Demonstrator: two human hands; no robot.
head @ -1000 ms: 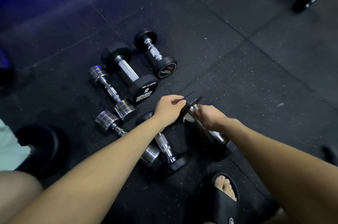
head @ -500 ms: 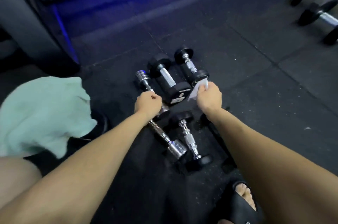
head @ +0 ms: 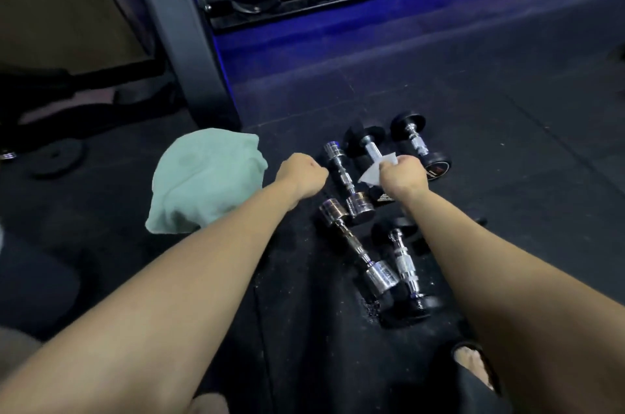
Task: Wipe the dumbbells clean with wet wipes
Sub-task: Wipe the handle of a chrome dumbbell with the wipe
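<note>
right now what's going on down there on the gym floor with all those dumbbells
A person crouched over a cluster of dumbbells on the black rubber floor is cleaning them. The right hand pinches a white wet wipe above the black-ended dumbbell. The left hand is curled into a fist beside the chrome one, apparently holding nothing. A green towel lies to the left.

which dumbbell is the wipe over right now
The big black-headed dumbbell in the far row's middle: the white wipe in the right hand covers its chrome handle. The other dumbbells lie uncovered.
</note>
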